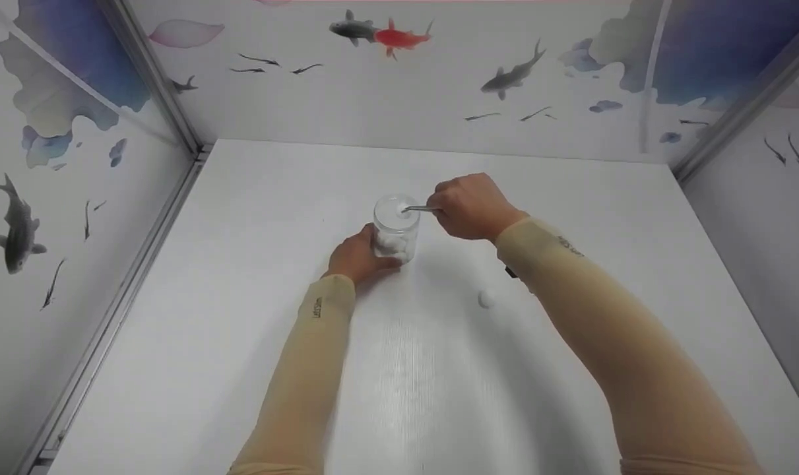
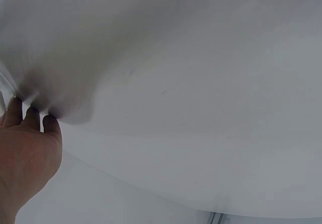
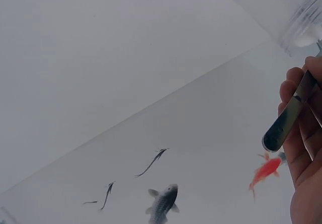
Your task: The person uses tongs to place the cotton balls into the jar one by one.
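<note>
My left hand holds the clear jar low down, with the thumb across its front. White cotton balls lie in the lower part of the jar. My right hand grips metal tweezers, their tips at the jar's mouth with a white cotton ball at them. In the right wrist view the rounded end of the tweezers sticks out past the fingers. The left wrist view catches the left hand at its edge; most of the jar is out of that view.
A single cotton ball lies on the white table, beneath the right forearm. Walls with printed fish enclose the table at the back and on both sides.
</note>
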`<control>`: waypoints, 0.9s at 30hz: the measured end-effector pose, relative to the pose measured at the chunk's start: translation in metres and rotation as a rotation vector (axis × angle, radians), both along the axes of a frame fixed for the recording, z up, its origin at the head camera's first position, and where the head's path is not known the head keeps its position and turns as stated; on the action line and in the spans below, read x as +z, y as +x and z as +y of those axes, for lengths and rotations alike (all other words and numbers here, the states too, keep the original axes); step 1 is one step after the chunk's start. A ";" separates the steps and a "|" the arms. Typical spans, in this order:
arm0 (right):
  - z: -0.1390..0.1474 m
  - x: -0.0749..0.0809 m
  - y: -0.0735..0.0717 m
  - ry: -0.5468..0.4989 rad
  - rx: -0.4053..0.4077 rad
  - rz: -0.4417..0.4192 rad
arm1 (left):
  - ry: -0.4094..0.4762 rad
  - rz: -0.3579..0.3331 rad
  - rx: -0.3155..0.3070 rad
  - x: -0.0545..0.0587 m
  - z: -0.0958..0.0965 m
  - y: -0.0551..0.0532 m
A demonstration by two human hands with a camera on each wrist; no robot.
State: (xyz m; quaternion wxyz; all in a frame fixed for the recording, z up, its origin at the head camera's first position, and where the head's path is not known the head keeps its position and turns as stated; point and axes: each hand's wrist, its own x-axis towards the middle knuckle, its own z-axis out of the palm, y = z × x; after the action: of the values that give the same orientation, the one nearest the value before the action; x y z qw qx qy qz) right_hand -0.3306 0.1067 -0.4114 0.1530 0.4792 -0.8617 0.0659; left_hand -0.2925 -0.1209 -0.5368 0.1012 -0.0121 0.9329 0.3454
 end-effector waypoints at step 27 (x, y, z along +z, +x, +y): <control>0.003 0.000 0.002 0.056 -0.018 -0.020 | -0.017 0.027 -0.016 -0.004 -0.002 -0.001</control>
State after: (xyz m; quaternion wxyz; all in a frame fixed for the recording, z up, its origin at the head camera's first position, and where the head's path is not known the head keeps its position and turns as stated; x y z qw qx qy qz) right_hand -0.3286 0.1096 -0.4115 0.1316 0.4748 -0.8690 0.0452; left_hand -0.2938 -0.1227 -0.5410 0.0913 -0.0010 0.9372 0.3367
